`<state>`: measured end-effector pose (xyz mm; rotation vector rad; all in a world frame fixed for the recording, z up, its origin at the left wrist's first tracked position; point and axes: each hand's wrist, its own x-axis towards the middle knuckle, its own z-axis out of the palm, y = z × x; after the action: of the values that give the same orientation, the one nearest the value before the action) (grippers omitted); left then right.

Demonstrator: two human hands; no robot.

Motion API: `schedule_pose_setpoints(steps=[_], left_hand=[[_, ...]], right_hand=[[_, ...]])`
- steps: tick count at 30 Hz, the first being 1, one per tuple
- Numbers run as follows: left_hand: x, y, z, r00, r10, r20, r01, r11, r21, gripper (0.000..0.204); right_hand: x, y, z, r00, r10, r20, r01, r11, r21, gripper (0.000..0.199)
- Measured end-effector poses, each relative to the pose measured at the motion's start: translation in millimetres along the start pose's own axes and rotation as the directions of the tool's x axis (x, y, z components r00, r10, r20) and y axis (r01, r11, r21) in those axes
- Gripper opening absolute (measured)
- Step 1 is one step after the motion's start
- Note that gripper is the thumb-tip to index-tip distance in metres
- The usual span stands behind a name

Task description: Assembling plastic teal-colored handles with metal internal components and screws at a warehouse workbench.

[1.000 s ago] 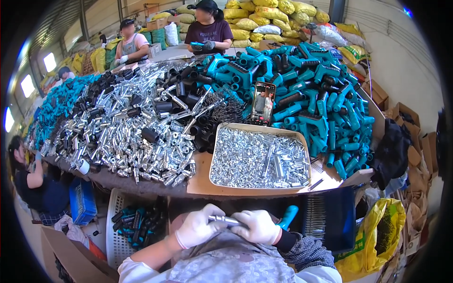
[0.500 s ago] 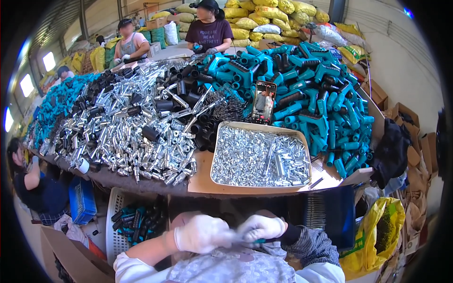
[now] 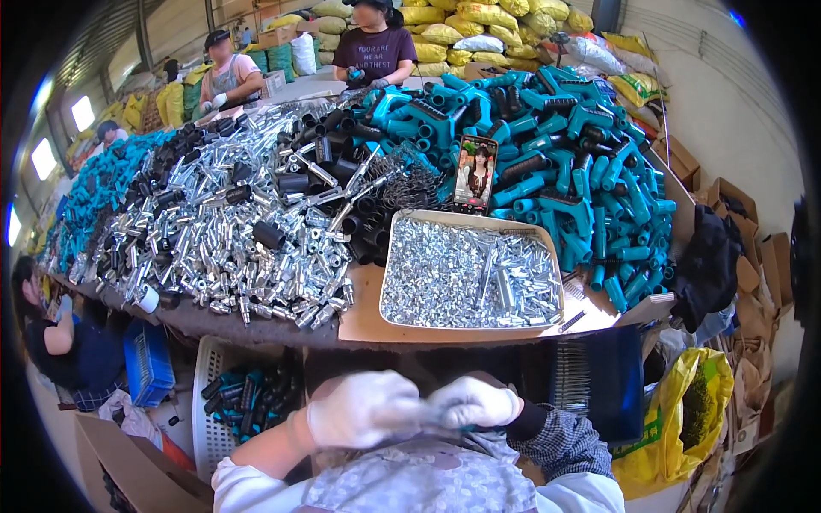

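Both my hands wear white gloves and meet low in front of my lap, on the near side of the table. My left hand [image 3: 363, 410] is closed and partly smeared by motion. A blurred greyish shape lies between its fingers and the other hand; I cannot make out what it is. My right hand [image 3: 475, 402] is curled closed around a part, of which only a sliver of teal shows beneath the fingers. Beyond them, on the table, a cream tray [image 3: 470, 327] holds small silvery metal parts.
A pile of metal fittings [image 3: 231, 256] covers the table's left; teal handles [image 3: 590, 154] heap up at right. A phone [image 3: 475, 175] leans behind the tray. Below stand a white basket [image 3: 205, 410], a blue bin [image 3: 620, 393] and a yellow sack [image 3: 658, 462]. Co-workers [image 3: 374, 51] work across the table.
The view has shifted slightly, so the table sits a little higher. My hands stay together, the left still blurred by motion. The phone's picture has changed.
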<state>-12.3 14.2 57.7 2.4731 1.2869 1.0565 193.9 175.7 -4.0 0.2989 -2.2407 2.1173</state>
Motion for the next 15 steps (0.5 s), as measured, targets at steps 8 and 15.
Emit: schedule_pose_setpoints(steps=[8,15], left_hand=[[-36,-10,40,0.897,-0.421,0.137,0.428,0.904,-0.024,0.089],[-89,-11,34,0.833,-0.549,-0.069,0.545,0.835,-0.07,0.043]], right_hand=[[16,-26,22,0.642,-0.222,-0.734,0.61,0.727,0.314,0.039],[13,77,29,0.381,0.397,-0.835,0.737,0.415,0.533,0.041]])
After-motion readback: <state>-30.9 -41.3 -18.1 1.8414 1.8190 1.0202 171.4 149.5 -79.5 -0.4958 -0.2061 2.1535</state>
